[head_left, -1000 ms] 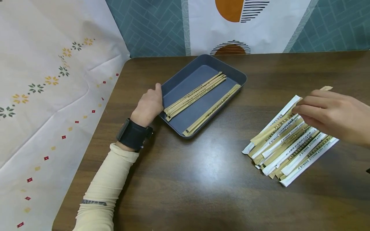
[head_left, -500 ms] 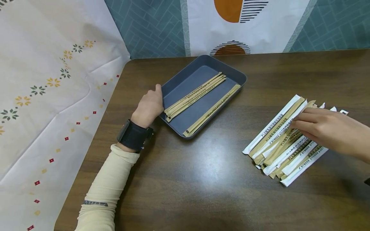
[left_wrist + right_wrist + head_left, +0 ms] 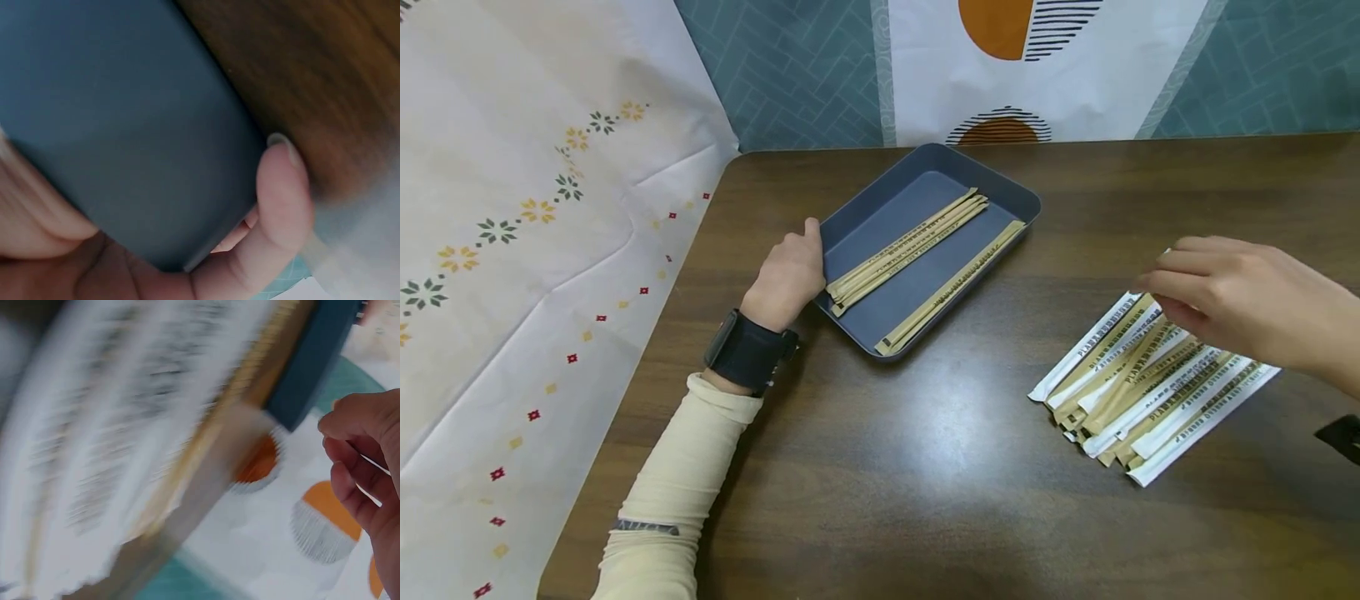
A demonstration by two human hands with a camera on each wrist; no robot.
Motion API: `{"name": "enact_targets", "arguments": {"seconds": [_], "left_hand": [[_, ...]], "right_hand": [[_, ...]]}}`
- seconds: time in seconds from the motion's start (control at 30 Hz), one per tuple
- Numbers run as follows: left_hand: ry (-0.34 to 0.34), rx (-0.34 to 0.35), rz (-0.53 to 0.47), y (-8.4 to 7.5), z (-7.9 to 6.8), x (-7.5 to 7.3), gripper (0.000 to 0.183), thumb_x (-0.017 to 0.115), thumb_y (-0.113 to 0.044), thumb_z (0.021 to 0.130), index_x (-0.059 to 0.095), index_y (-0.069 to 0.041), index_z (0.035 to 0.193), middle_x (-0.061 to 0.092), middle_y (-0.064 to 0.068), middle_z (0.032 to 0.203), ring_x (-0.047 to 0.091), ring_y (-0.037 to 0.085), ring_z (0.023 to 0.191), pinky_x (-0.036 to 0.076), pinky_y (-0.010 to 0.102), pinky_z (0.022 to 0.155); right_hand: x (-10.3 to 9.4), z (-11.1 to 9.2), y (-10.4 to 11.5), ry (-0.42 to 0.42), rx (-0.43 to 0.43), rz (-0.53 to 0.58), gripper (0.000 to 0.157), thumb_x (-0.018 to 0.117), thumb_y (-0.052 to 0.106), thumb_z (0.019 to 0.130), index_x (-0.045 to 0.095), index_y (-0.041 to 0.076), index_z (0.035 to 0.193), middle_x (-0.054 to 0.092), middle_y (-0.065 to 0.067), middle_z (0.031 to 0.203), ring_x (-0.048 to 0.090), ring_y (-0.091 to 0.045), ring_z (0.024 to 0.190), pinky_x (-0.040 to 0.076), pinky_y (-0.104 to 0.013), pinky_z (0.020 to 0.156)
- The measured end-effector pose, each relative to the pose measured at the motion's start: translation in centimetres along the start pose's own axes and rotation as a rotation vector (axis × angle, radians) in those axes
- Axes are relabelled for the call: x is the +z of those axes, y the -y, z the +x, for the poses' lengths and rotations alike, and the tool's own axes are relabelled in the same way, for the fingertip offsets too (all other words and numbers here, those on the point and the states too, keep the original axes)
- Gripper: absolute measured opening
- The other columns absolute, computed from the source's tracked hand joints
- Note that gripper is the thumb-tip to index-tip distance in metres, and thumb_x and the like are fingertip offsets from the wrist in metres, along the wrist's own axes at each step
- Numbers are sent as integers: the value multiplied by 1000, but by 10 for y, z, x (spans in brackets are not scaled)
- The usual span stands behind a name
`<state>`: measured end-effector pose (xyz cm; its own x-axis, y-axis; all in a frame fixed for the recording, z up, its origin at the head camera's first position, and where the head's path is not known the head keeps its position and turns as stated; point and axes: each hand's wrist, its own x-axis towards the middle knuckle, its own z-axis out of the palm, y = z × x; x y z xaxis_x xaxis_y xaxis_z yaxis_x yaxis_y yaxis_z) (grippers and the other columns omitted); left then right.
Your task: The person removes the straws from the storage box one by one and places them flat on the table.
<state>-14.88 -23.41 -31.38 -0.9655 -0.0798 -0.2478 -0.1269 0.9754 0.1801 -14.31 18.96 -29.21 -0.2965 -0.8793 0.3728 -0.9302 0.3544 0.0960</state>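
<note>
My left hand (image 3: 786,275) grips the near-left edge of a dark blue-grey tray (image 3: 887,225), its fingers curled round the wall in the left wrist view. Brown paper-wrapped sticks lie in the tray as a middle bundle (image 3: 906,250) and a smaller group (image 3: 951,287) along the near-right side. My right hand (image 3: 1240,296) is over the upper end of a pile of white and brown paper-wrapped sticks (image 3: 1138,396), hiding that end. Nothing shows between its loosely curled fingers (image 3: 356,419) in the right wrist view. The lettering on the wrappers is too small to read surely.
Everything lies on a dark wooden table (image 3: 940,500). At the left hangs a white flowered cloth (image 3: 550,250). Behind the back edge is a teal and white patterned cloth (image 3: 805,75). Bare table separates the tray from the pile.
My right hand held a brown stick above the pile, laid it among the others, then moved slightly up and left without it. The left hand and tray have stayed put.
</note>
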Motion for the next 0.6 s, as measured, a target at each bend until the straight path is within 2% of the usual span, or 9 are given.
{"name": "enact_targets", "arguments": {"seconds": [0.03, 0.1, 0.13, 0.2, 0.4, 0.6], "left_hand": [[0, 1, 2, 0, 0, 0, 49, 52, -3, 94, 28, 4, 136, 57, 28, 110, 62, 35, 88, 51, 42, 71], [7, -1, -4, -1, 1, -1, 51, 53, -3, 93, 27, 4, 137, 57, 28, 111, 62, 34, 88, 51, 41, 70], [11, -4, -7, 0, 1, 0, 51, 53, -3, 93, 27, 4, 136, 56, 28, 111, 61, 34, 87, 51, 41, 70], [17, -10, -12, 1, 0, 0, 51, 54, -3, 93, 27, 3, 136, 56, 28, 112, 61, 33, 87, 51, 40, 69], [12, -4, -5, 1, 0, 1, 50, 54, -3, 93, 28, 4, 135, 56, 28, 110, 61, 34, 86, 51, 40, 68], [-9, 14, 24, 0, 2, 0, 46, 52, -2, 93, 30, 4, 134, 58, 27, 103, 63, 34, 83, 50, 39, 65]], "right_hand": [[-1, 10, -1, -7, -2, 13, 40, 44, 29, 102, 69, 3, 85, 63, -6, 78, 55, -21, 70, 50, -41, 59], [-1, 30, -2, -18, -14, 47, 11, 65, 12, 89, 69, 1, 88, 63, -8, 79, 55, -22, 71, 50, -42, 61], [1, 41, -3, -22, -17, 64, 10, 72, 4, 80, 68, 1, 89, 64, -9, 80, 56, -23, 73, 50, -43, 62], [6, 61, -3, -22, -24, 104, 34, 77, -11, 61, 68, 0, 92, 64, -10, 83, 57, -25, 77, 51, -44, 65], [27, 110, -4, 3, -30, 151, 23, 72, -13, 74, 68, -1, 93, 66, -10, 85, 56, -26, 80, 50, -43, 68], [50, 139, -8, 94, 7, 163, 17, 69, -9, 80, 68, -2, 96, 68, -13, 89, 58, -27, 82, 51, -41, 71]]}}
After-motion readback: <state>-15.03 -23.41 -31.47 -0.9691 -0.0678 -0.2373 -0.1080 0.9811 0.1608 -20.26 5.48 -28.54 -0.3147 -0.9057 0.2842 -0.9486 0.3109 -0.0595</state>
